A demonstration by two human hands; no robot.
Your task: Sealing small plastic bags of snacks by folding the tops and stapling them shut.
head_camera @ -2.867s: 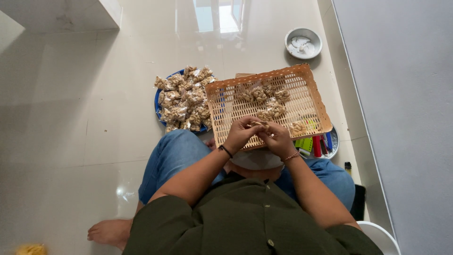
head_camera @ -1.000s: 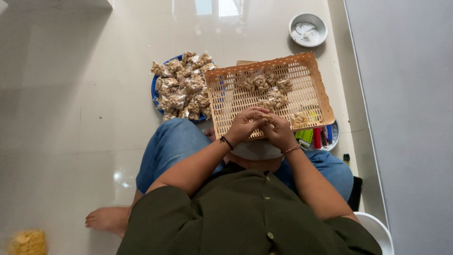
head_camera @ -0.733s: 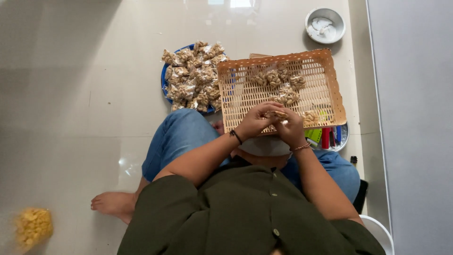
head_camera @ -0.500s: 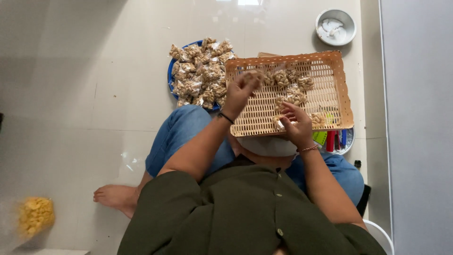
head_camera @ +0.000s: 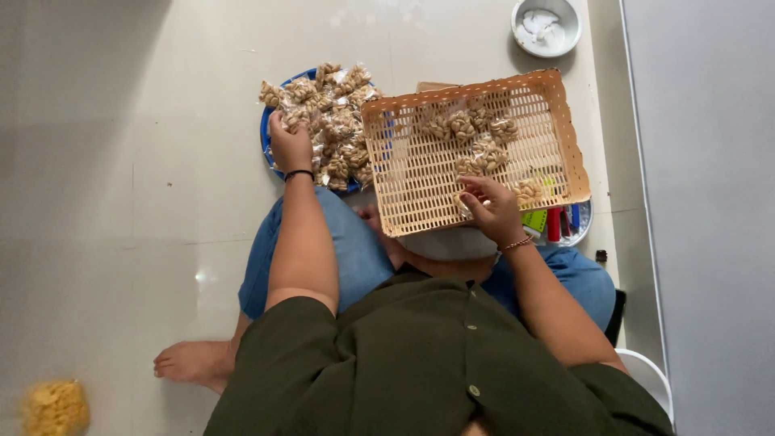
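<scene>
— So where are the little clear packets of nuts sitting?
— Most are heaped on a blue plate on the floor, just left of the woven plastic basket. A few more lie loose in the basket, toward its far side.
— And the hands?
— The left hand is stretched out over the near-left edge of the heap, fingers curled down onto a packet — whether it grips one or only presses on the pile, I cannot tell from this angle. The right hand rests on the basket's near part, fingers bent around a small packet at its fingertips; it looks like a light pinch, though the packet is mostly hidden.
— Why is the basket tilted like that?
— It seems propped on the person's lap and on a white bowl below, so its near edge comes close to the body. My guess is that keeps the loose packets within the right hand's reach, while the plate stands within the left arm's reach.
— Anything else around?
— A round tray with coloured lighters peeks out under the basket's right corner. Farther off, a small metal bowl holds something white. A yellow bag of snacks lies blurred at the bottom left, well apart from everything.
</scene>
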